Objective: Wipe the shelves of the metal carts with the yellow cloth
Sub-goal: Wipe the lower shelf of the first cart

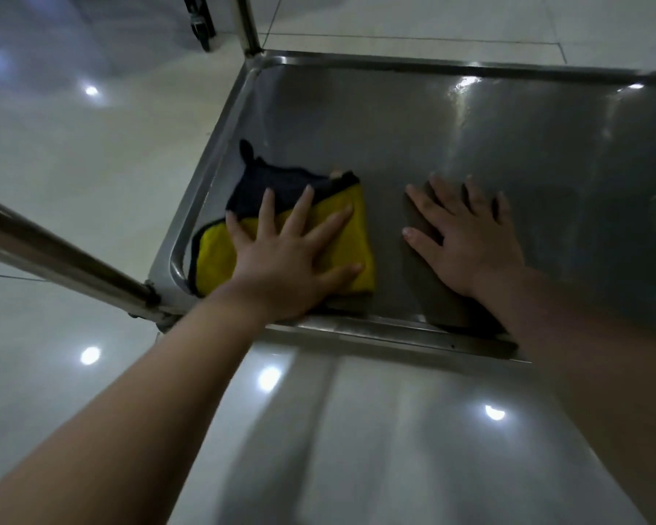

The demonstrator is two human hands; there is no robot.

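A yellow cloth [220, 255] with a dark blue underside folded over lies in the near left corner of the cart's steel shelf [451, 145]. My left hand [285, 255] presses flat on the cloth, fingers spread. My right hand [470, 236] rests flat on the bare shelf to the right of the cloth, fingers apart, holding nothing. Both forearms reach in over the shelf's near rim [394, 331].
A cart upright post [247, 24] stands at the shelf's far left corner. A round metal rail [61, 255] runs in from the left to the near corner. Glossy tiled floor [72, 153] surrounds the cart; a dark caster [201, 20] shows at the top.
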